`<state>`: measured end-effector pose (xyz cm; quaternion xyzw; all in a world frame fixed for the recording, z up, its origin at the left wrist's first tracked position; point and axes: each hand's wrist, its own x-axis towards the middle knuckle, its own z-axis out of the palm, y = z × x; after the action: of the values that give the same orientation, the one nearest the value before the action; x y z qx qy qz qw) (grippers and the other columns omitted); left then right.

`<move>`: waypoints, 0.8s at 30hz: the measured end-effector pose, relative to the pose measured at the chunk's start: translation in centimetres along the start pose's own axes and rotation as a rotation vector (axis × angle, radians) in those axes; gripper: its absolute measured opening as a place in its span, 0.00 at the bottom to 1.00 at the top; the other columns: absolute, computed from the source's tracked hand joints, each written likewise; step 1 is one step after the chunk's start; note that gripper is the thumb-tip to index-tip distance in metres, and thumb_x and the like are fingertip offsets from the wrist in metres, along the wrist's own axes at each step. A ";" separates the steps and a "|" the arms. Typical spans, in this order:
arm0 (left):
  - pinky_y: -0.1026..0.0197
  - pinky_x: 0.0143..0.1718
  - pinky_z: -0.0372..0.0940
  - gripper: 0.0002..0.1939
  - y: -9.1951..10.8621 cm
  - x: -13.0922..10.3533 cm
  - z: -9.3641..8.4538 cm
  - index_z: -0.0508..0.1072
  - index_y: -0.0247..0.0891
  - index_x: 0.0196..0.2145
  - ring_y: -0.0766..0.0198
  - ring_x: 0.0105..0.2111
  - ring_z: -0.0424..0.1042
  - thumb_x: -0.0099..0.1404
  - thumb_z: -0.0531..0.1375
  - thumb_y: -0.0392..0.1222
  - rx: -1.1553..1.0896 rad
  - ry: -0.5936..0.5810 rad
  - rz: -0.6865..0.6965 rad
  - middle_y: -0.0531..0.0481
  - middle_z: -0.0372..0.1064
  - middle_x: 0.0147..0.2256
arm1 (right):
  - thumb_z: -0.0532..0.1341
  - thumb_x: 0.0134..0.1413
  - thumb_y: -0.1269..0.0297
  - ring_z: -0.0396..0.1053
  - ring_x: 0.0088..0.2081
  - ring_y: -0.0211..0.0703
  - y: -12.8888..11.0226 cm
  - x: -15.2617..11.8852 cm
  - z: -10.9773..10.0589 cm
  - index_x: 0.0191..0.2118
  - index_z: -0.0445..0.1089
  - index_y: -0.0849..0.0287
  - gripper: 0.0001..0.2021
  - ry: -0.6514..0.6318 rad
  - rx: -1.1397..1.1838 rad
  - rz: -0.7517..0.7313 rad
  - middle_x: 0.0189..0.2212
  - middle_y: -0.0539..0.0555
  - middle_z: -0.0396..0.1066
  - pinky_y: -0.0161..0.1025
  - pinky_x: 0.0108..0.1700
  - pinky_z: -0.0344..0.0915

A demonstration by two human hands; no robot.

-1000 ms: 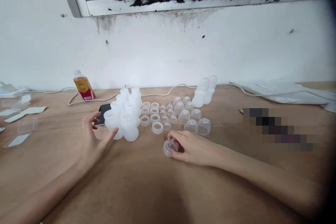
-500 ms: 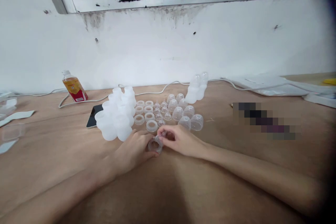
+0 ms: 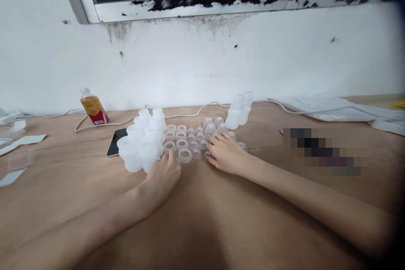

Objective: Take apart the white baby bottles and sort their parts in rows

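My left hand rests on the table with its fingers curled round a translucent screw ring, mostly hidden; only a sliver shows by the knuckles. Beside it stand rows of similar rings. My right hand is farther right, thumb and fingers closed round a clear bottle nipple at the near end of the nipple rows. Its back and wrist cover some clear dome caps. Left of the rings, milky white bottles are crowded together.
Capped bottles stand at the back. A dark phone lies behind the white bottles, and a drink bottle stands by the wall. A white cable runs along the back. Plastic bags and a blurred-out object lie right.
My hands have moved apart from where they met over a ring. The left went left to the ring rows; the right went right to the nipples and caps. The view tilted up slightly.
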<state>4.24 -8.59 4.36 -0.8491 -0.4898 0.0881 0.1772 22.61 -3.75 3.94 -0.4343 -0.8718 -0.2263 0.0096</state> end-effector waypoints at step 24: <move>0.63 0.21 0.64 0.16 -0.1 1.1 -0.2 0.66 0.28 0.38 0.56 0.34 0.66 0.53 0.47 0.21 -0.067 0.181 0.065 0.38 0.63 0.37 | 0.51 0.50 0.57 0.53 0.47 0.60 10.2 3.5 -0.5 0.50 0.54 0.66 0.24 0.463 0.001 0.565 0.50 0.68 0.52 0.49 0.39 0.56</move>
<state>4.78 -7.60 4.66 -0.8744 -0.4467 0.0005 0.1891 28.13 3.97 9.03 -0.5954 -0.6922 -0.3065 0.2689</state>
